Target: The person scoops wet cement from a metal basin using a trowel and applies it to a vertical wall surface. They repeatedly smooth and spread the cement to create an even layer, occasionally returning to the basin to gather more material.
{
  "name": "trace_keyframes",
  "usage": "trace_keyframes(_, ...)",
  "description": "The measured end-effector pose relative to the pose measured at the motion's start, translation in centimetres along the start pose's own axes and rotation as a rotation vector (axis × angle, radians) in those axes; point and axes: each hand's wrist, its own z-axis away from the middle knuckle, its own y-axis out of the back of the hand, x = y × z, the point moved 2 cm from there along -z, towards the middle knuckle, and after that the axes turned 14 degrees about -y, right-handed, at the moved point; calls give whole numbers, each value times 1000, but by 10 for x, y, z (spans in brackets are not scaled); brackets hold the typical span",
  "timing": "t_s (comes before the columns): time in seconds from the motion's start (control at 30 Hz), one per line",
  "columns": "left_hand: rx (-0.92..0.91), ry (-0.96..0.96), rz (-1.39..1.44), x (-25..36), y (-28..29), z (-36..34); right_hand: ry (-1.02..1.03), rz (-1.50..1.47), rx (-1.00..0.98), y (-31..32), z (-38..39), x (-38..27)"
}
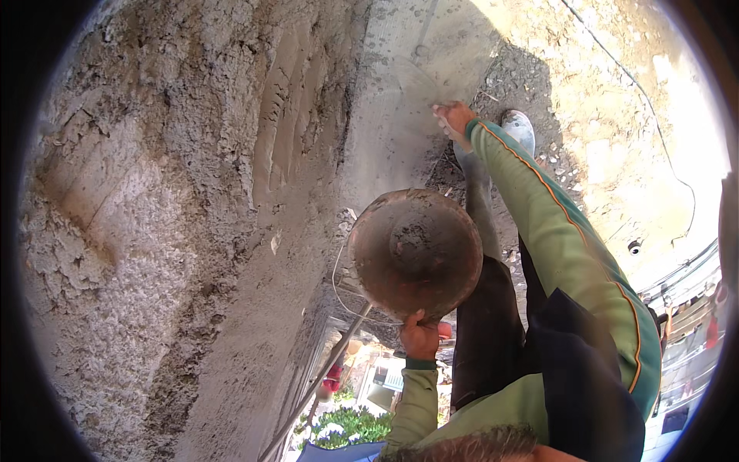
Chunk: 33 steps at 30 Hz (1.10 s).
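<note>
My left hand (pixel 419 336) grips the near rim of a round, dented metal pan (pixel 416 250) that carries a small lump of grey mortar in its middle. It holds the pan level beside the wall, in front of my legs. My right hand (pixel 453 118), on a green sleeve with an orange stripe, reaches down and forward. It is closed on a trowel (pixel 416 83), whose thin, blurred blade lies against a smoother grey strip of plaster (pixel 400 38).
A rough, freshly plastered wall (pixel 192 192) fills the left half. My grey shoe (pixel 519 127) stands on gritty ground by the wall's foot. A thin wire (pixel 336 285) and a slanted rod (pixel 315 385) hang below the pan. Plants and buildings lie far beneath.
</note>
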Motion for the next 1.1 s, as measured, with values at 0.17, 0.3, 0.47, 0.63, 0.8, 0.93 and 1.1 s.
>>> trace_keyframes(0.17, -280, -418, -1184, 12, 11, 15, 94, -607, 97, -40, 80, 38)
trace_keyframes(0.3, -211, -476, -808, 20, 9, 12, 487, 276, 214, 11, 237, 55)
trace_keyframes(0.47, -642, -860, -1534, 54, 1, 35, 386, 1055, 188, -11, 424, 46)
trace_keyframes(0.63, -472, -407, -324, 79, -90, 112, 388, 1355, 505, -51, 431, 55)
trace_keyframes(0.8, -588, -686, -521, 95, -78, 125, 607, 1646, 416, -74, 523, 88)
trace_keyframes(0.93, -723, -1071, -762, 127, -98, 197, 444, 1337, 733, -34, 546, 59)
trace_keyframes(1.1, -1016, -1206, -816, 163, -75, 225, 239, 1183, 278, -58, 548, 129)
